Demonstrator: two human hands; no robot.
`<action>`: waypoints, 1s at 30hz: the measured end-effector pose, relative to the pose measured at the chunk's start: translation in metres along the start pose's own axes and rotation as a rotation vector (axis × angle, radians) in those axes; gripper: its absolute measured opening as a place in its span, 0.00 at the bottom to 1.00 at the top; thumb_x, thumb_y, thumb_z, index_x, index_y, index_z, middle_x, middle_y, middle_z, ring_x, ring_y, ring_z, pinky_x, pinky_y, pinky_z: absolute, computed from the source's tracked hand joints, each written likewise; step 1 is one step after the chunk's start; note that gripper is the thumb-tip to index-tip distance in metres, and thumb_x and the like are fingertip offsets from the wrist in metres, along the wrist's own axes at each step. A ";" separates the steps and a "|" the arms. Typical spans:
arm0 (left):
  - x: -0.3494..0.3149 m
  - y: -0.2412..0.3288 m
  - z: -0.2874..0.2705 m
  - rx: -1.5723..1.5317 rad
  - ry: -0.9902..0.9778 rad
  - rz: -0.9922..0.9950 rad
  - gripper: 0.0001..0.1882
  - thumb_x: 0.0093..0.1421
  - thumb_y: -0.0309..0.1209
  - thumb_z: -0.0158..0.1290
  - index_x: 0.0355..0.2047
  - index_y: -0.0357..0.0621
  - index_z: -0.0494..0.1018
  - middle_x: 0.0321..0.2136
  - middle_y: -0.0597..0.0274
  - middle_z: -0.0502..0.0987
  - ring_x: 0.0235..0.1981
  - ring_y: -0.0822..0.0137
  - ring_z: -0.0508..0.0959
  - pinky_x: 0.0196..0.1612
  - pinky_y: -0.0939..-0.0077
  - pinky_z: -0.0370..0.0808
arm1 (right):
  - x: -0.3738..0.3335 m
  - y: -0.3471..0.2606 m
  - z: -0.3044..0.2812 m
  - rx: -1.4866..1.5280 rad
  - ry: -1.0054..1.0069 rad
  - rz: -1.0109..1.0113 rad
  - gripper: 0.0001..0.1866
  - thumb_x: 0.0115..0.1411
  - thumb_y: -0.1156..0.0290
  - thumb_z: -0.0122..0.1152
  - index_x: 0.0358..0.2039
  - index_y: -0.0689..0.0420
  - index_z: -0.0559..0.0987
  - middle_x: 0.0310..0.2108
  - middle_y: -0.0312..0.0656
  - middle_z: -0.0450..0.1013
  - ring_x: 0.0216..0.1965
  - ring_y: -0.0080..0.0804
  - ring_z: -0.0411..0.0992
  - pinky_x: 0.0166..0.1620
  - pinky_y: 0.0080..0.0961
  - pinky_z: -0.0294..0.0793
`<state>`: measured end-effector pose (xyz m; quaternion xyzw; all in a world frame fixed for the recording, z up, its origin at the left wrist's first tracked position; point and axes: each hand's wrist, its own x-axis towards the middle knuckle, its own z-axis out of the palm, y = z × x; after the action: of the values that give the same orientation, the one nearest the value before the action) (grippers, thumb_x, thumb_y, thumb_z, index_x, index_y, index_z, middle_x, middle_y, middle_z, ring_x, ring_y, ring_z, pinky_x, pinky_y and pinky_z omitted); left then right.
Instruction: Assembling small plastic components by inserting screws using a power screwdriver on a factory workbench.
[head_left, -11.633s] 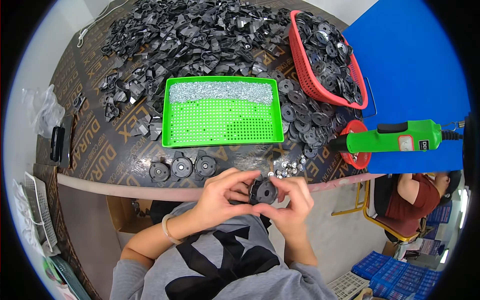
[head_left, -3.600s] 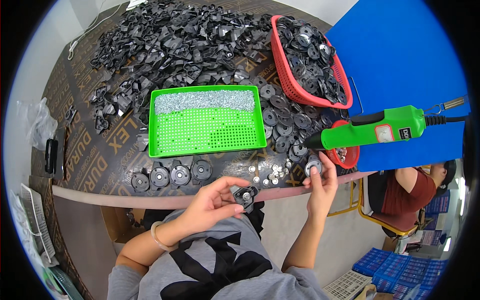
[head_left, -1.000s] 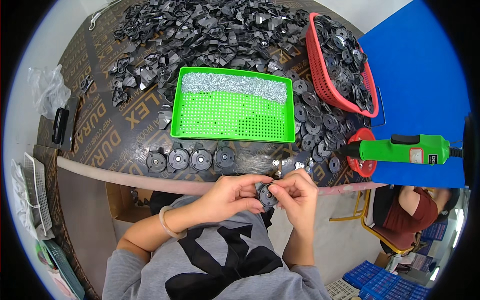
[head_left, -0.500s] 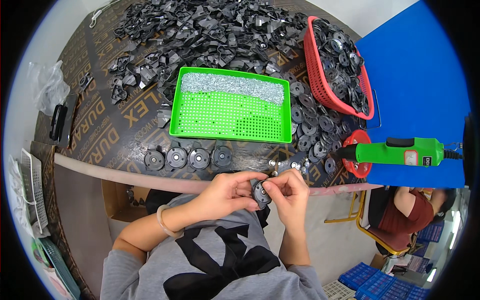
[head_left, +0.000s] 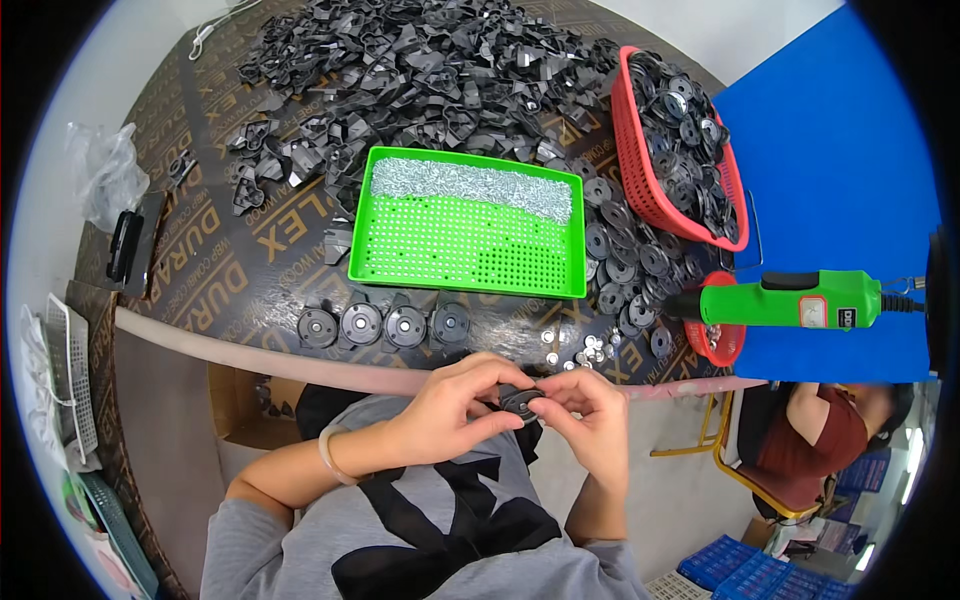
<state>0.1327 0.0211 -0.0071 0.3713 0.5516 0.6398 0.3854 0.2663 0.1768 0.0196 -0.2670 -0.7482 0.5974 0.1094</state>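
Just in front of the table edge, a black round disc-shaped part (head_left: 519,404) is held between both hands, its face tilted. My left hand (head_left: 458,408) grips its left side with thumb and fingers. My right hand (head_left: 588,412) pinches its right side with thumb and forefinger. Some of the part is hidden behind the fingers. Beyond the hands, several similar dark round parts (head_left: 405,326) stand in a row along the table edge. Small silver metal pieces (head_left: 594,350) lie loose near my right hand.
A green perforated tray (head_left: 577,240) holds a band of small silver pieces. Behind it spreads a heap of black parts (head_left: 430,70). At right are a red basket (head_left: 637,170) of discs, a small red bowl (head_left: 728,352) and a green power screwdriver (head_left: 790,300). A person (head_left: 815,435) sits beyond.
The round part has tipped from showing its face to lying flatter between my fingers. Both hands sit slightly lower in the picture, and the whole view has shifted a little.
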 end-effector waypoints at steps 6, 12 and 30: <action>-0.006 0.026 -0.004 0.607 0.182 0.252 0.25 0.54 0.29 0.65 0.50 0.38 0.69 0.45 0.49 0.70 0.39 0.52 0.79 0.38 0.66 0.80 | 0.018 0.009 0.009 0.120 -0.037 0.069 0.08 0.57 0.83 0.66 0.38 0.66 0.79 0.31 0.36 0.79 0.30 0.17 0.76 0.34 0.14 0.75; 0.005 0.050 -0.094 1.307 0.628 0.301 0.09 0.50 0.21 0.57 0.33 0.43 0.74 0.34 0.58 0.73 0.38 0.54 0.74 0.34 0.62 0.74 | 0.042 0.002 0.031 -0.357 0.097 -0.092 0.09 0.53 0.74 0.71 0.34 0.61 0.81 0.25 0.42 0.80 0.20 0.24 0.75 0.26 0.22 0.72; 0.016 0.042 -0.156 1.353 0.371 0.118 0.24 0.44 0.19 0.63 0.42 0.39 0.68 0.33 0.48 0.75 0.39 0.45 0.75 0.43 0.57 0.74 | 0.037 -0.005 0.011 -0.520 0.357 -0.227 0.07 0.56 0.77 0.66 0.37 0.59 0.82 0.31 0.42 0.75 0.24 0.31 0.74 0.27 0.27 0.72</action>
<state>-0.0183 -0.0339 0.0173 0.4436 0.8639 0.2291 -0.0660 0.2282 0.1863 0.0160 -0.3014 -0.8696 0.3141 0.2329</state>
